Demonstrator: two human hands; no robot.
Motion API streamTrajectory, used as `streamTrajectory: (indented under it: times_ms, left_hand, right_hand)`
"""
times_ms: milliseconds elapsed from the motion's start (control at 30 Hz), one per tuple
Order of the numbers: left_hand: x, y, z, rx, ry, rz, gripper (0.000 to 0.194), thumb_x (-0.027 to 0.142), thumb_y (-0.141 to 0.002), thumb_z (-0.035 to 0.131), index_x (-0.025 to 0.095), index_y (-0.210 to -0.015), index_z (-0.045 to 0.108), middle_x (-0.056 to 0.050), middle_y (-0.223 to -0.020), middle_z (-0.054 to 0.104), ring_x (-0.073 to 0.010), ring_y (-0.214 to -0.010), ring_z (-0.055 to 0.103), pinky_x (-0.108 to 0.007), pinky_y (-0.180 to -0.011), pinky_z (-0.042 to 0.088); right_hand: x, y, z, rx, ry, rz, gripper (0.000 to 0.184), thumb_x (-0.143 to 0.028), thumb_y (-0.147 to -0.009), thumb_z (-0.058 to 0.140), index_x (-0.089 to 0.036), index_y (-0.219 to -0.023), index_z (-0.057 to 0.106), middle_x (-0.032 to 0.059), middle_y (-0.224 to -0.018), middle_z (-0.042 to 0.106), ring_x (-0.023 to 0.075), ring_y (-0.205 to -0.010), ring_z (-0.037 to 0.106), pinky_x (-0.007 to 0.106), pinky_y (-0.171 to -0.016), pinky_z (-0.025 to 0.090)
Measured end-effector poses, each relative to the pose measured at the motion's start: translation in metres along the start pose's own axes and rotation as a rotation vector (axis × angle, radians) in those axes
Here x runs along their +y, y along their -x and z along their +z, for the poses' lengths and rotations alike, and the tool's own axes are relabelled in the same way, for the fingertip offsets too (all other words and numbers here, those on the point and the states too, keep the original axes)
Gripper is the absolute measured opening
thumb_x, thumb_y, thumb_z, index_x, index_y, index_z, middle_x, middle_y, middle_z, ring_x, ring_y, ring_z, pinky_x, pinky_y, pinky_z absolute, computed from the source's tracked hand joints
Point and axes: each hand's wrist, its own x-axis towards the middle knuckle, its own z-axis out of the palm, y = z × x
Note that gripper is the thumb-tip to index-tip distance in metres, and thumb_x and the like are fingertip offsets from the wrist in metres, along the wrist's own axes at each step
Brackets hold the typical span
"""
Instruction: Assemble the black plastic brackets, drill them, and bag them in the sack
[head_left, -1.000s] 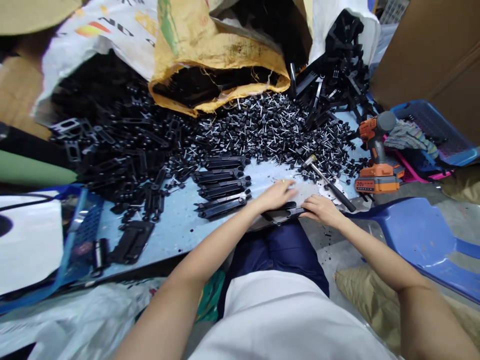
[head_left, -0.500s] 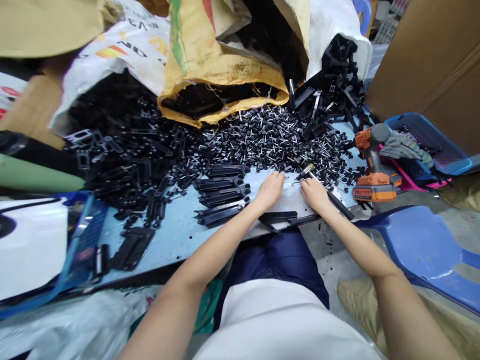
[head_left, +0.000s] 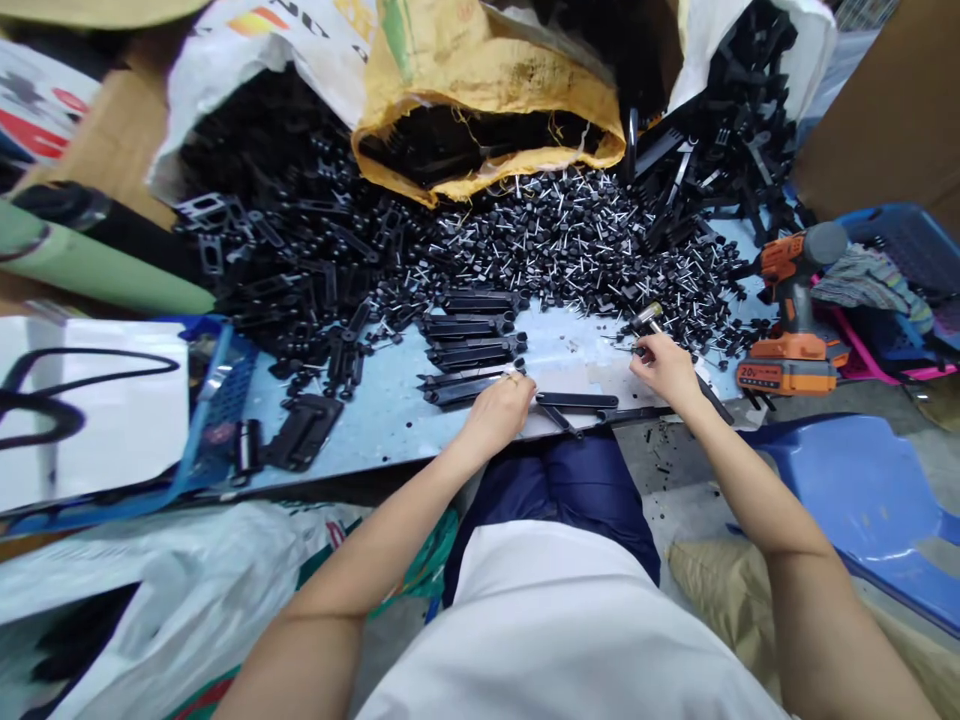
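Note:
My left hand point(head_left: 501, 412) is closed at the near table edge, its fingers curled at the left end of a long black plastic strip point(head_left: 579, 402) lying flat. My right hand point(head_left: 663, 366) is closed in a pinch at the edge of the heap of small black-headed metal pins point(head_left: 585, 250), right beside the head of a hammer point(head_left: 651, 320). What the pinch holds is too small to make out. A stack of finished black strips point(head_left: 471, 340) lies just left of my left hand.
An orange cordless drill point(head_left: 789, 320) stands at the right table edge. Sacks of black plastic parts point(head_left: 480, 130) spill over the back of the light blue table point(head_left: 375, 420). A blue basket point(head_left: 202, 400) sits left, a blue plastic chair point(head_left: 870, 490) right.
My left hand pulled back from the pin heap to the strip at the table edge. My right hand stayed at the pins beside the hammer head. The camera shifted right.

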Motion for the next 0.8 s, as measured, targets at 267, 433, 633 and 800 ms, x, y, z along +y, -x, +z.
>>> streamTrajectory:
  times_ms: [267,433,633,800]
  left_hand:
    - [0.008,-0.011,-0.020,-0.176,-0.084,0.065,0.025,0.003,-0.083,0.036,0.012,-0.083,0.059,-0.009,-0.076,0.058,-0.0197,-0.077,0.059,-0.028,-0.068,0.048]
    - [0.007,-0.008,-0.011,-0.067,-0.048,0.133,0.020,0.010,-0.088,0.040,0.014,-0.079,0.058,-0.007,-0.072,0.058,-0.0190,-0.074,0.059,-0.028,-0.066,0.048]
    - [0.007,0.007,0.021,0.267,0.058,0.080,0.021,0.022,-0.093,0.037,0.015,-0.087,0.056,-0.005,-0.069,0.058,-0.0162,-0.067,0.057,-0.027,-0.063,0.047]
    - [0.004,0.015,0.043,0.326,0.045,0.157,0.023,0.016,-0.092,0.035,0.010,-0.105,0.053,-0.009,-0.072,0.061,-0.0179,-0.066,0.058,-0.032,-0.063,0.047]
  right_hand:
    - [-0.006,0.026,-0.010,0.079,-0.414,-0.188,0.023,-0.038,-0.085,0.052,-0.018,-0.078,0.061,0.0046,-0.076,0.061,0.0150,-0.068,0.057,0.026,-0.060,0.046]
    - [-0.018,0.035,-0.010,0.022,-0.480,-0.183,0.023,-0.039,-0.084,0.054,-0.019,-0.075,0.060,0.0024,-0.070,0.063,0.0131,-0.061,0.056,0.025,-0.057,0.045]
    - [-0.019,0.039,-0.002,0.026,-0.419,-0.257,0.022,-0.035,-0.087,0.051,-0.019,-0.074,0.060,0.0034,-0.070,0.063,0.0139,-0.063,0.057,0.025,-0.059,0.045]
    - [-0.019,0.042,-0.001,0.040,-0.306,-0.333,0.024,-0.034,-0.090,0.046,-0.019,-0.077,0.060,0.0053,-0.075,0.064,0.0152,-0.069,0.059,0.026,-0.064,0.046]
